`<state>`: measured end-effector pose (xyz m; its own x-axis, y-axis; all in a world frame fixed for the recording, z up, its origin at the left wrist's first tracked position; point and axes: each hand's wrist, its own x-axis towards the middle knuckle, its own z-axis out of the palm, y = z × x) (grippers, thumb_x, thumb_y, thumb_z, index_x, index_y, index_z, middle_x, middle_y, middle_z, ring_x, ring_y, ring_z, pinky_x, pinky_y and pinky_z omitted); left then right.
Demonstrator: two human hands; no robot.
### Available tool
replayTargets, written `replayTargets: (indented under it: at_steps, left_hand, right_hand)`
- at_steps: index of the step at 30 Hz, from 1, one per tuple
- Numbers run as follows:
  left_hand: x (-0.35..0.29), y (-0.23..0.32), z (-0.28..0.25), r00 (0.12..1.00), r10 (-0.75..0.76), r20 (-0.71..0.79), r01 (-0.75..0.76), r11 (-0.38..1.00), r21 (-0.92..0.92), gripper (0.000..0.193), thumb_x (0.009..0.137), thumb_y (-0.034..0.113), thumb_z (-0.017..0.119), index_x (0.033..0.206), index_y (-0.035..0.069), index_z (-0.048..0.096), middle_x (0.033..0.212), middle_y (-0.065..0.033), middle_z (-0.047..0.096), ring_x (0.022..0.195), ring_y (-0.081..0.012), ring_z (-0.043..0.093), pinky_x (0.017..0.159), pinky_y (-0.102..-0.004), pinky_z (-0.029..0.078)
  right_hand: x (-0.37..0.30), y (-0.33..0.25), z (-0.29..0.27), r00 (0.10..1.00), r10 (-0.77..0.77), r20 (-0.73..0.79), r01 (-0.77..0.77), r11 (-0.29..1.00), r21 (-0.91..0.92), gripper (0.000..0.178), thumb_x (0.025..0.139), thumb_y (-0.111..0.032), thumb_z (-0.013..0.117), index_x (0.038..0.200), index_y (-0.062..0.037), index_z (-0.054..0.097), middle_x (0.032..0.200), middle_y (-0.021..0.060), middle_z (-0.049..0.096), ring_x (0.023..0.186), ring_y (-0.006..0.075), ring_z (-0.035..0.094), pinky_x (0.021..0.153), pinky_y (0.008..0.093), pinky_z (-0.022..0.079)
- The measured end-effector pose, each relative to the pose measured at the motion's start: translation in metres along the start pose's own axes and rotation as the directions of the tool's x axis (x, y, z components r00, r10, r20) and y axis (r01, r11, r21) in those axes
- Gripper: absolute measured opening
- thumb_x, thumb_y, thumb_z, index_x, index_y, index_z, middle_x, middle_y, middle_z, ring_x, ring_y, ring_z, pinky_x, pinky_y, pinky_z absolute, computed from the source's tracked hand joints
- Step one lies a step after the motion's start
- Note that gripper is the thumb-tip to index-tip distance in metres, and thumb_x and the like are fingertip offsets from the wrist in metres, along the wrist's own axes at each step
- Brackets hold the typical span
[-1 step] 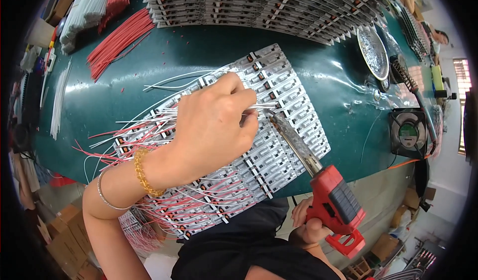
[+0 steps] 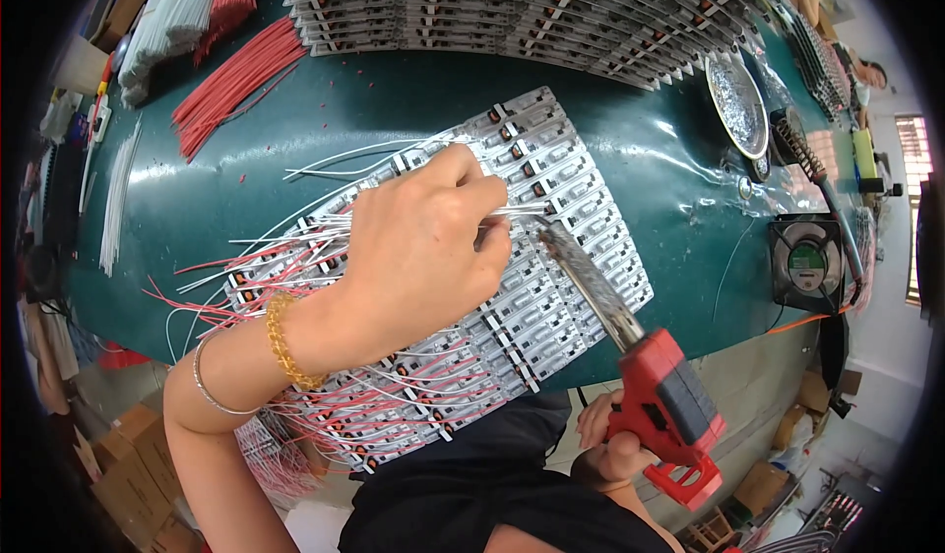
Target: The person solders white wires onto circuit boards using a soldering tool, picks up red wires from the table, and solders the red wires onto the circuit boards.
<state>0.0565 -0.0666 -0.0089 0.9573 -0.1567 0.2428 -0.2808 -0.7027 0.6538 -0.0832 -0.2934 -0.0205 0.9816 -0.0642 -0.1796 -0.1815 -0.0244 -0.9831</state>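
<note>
A: What lies in the middle of the frame?
B: A silvery-grey panel, set at a slant, reaching over the green tabletop. Narrow, ridged metallic modules sit side by side in close rows, with black-and-white pieces and small orange parts repeating across them.
A: How do the wires lie on it?
B: Thin red wires and white wires spread over its left and lower parts, many trailing past the left edge in a loose fringe.
A: And the left hand?
B: Above the panel's middle, its grip pinching a few white wires, whose ends poke out rightward between thumb and fingers.
A: The other one?
B: The right hand, right of centre in the lower frame, has its grip wrapped around a red soldering gun. That tool has a dark grey side insert and a mottled metal barrel slanting up and left to a dark tip.
A: Is the tip touching the wires?
B: It's right at their ends; I cannot tell whether they meet.
</note>
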Motion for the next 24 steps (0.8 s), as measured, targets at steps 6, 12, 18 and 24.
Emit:
replayTargets:
  at_steps: [6,12,18,24]
  left_hand:
    - [0.001,0.000,0.001,0.999,0.032,-0.018,-0.031,0.999,0.015,0.006,0.069,0.008,0.060,0.066,0.003,0.058,0.072,-0.0098,0.055,0.057,-0.0290,0.057,0.049,-0.0388,0.045]
    - [0.000,0.001,-0.001,1.000,0.006,0.020,-0.006,1.000,0.003,0.009,0.072,0.010,0.061,0.068,0.002,0.059,0.072,-0.0106,0.055,0.060,-0.0305,0.057,0.052,-0.0399,0.046]
    - [0.001,-0.009,-0.014,0.997,0.059,0.056,-0.058,0.998,-0.009,0.011,0.082,0.010,0.059,0.083,-0.001,0.059,0.075,-0.0121,0.057,0.059,-0.0284,0.054,0.054,-0.0335,0.043]
    - [0.016,0.024,-0.051,0.946,-0.268,0.181,0.303,0.931,-0.204,0.011,0.088,0.005,0.050,0.083,-0.002,0.055,0.067,-0.0084,0.059,0.056,-0.0111,0.053,0.050,-0.0276,0.040]
  right_hand:
    - [0.002,-0.008,0.006,0.998,-0.065,-0.022,0.067,0.990,0.121,0.078,0.072,-0.053,0.068,0.115,0.0072,0.044,0.044,0.0009,0.043,0.035,0.0125,0.042,0.040,0.0252,0.037]
    - [0.004,-0.003,0.007,0.996,-0.078,-0.037,0.083,0.985,0.151,0.080,0.072,-0.055,0.067,0.115,0.0073,0.043,0.043,0.0002,0.042,0.034,0.0117,0.040,0.039,0.0249,0.036]
    - [-0.001,-0.003,0.008,0.988,-0.115,-0.107,0.131,0.978,0.164,0.081,0.073,-0.057,0.065,0.116,0.0083,0.043,0.042,0.0000,0.040,0.033,0.0114,0.040,0.037,0.0242,0.035]
    - [-0.005,0.002,-0.009,0.982,-0.139,-0.131,0.161,0.972,0.173,0.082,0.075,-0.058,0.062,0.117,0.0099,0.042,0.042,-0.0001,0.039,0.032,0.0113,0.039,0.036,0.0237,0.036]
